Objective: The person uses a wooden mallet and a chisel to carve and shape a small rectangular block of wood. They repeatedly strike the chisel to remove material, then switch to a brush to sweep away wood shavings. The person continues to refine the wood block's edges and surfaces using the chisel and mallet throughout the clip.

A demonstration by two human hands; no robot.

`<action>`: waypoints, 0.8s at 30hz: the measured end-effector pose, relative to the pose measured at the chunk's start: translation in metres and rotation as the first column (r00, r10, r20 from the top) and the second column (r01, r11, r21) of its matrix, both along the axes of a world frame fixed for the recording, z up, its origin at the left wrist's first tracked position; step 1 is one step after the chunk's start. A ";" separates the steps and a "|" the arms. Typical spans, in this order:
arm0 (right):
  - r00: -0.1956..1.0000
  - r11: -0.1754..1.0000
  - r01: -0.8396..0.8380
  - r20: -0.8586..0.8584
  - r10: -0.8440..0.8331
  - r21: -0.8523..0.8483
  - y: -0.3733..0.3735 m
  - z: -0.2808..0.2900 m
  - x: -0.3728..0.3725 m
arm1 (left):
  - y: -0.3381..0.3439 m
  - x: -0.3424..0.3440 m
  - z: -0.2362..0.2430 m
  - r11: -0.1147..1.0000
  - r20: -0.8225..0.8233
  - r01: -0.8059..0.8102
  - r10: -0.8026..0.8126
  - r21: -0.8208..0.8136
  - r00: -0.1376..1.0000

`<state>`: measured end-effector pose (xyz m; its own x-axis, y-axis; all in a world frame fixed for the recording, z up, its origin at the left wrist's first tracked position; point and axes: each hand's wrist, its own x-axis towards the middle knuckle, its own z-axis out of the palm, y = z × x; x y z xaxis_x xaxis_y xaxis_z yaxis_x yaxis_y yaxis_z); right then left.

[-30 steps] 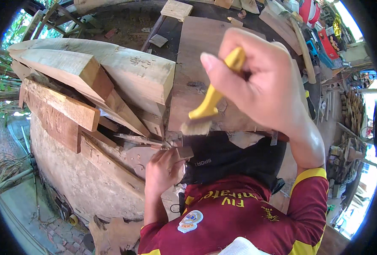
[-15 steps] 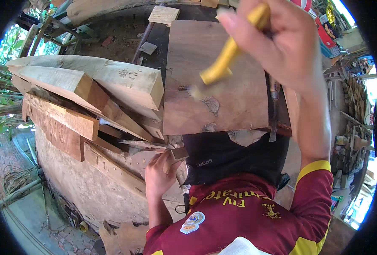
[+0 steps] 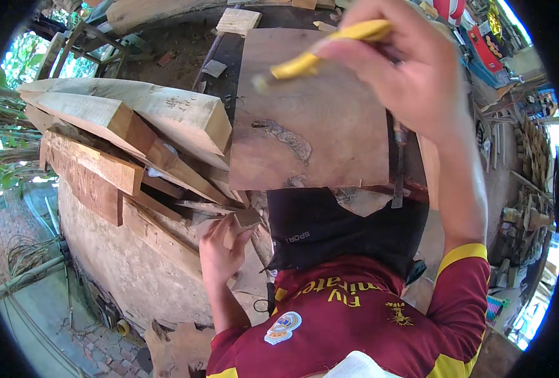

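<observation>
Raised over a flat brown wooden board, my right hand grips a yellow-handled tool. Its pale tip points left and is blurred, so I cannot tell its kind. The board has a dark, rough, crusty patch and lies in front of me above my lap. Down at the left, my left hand is closed on a small wooden block, beside the ends of stacked timber. A chisel with a wooden handle lies along the board's right edge, apart from both hands.
Thick timber beams are stacked at the left, their ends close to the board. A small wood offcut lies past the board's far left corner. Red and blue containers stand at the far right, with scrap wood below them.
The yellow-handled tool has swung up and left, away from the crusty patch, which now shows more fully. My left hand has shifted slightly left with the block; the whole view has moved a little.
</observation>
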<state>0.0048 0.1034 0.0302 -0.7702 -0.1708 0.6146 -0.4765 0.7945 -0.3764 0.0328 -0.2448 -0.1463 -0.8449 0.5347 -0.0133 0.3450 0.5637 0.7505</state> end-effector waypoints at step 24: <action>0.922 0.923 0.384 -0.067 -0.382 0.025 0.019 0.029 0.010 | -0.002 -0.009 -0.005 0.997 0.020 -0.070 0.070 -0.021 0.997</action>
<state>0.0151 0.1220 0.0589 -0.7435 0.1067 0.6602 -0.1538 0.9335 -0.3240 0.0236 -0.2468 -0.1514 -0.8797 0.4738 -0.0418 0.2885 0.6014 0.7451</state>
